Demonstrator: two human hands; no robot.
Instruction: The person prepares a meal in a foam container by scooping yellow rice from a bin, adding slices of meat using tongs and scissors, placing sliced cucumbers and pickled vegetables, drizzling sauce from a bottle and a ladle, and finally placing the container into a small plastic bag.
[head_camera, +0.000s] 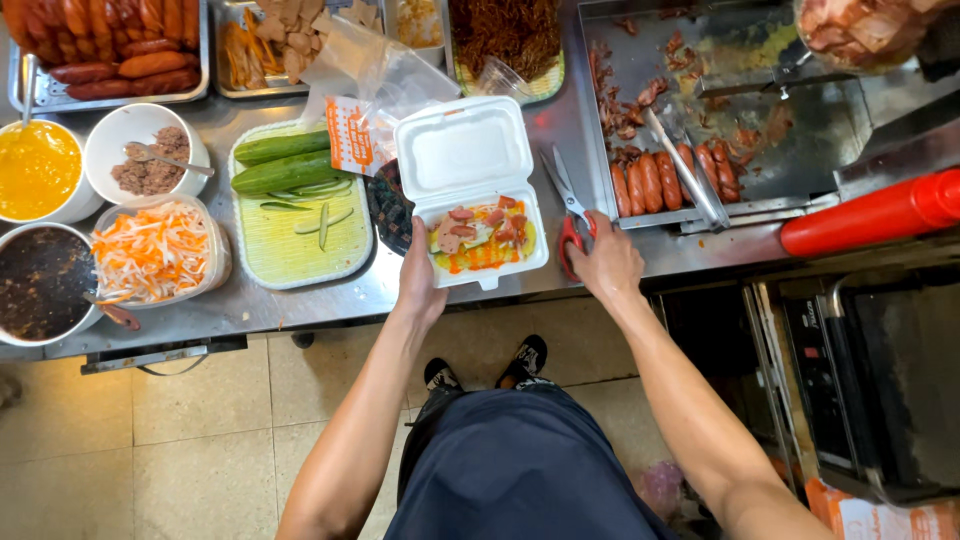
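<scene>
An open white foam box (470, 170) lies on the steel counter (290, 305), its lower half filled with sausage slices, cucumber and orange sauce. My left hand (418, 280) holds the box's left edge near the counter's front. My right hand (603, 262) rests on the red handles of a pair of scissors (566, 205) lying just right of the box.
A griddle (790, 140) with sausages and tongs is at the right, a red squeeze bottle (870, 215) beside it. Left of the box: a green tray with cucumbers (290, 170), shredded carrot salad (155, 250), bowls of sauces, trays of sausages behind.
</scene>
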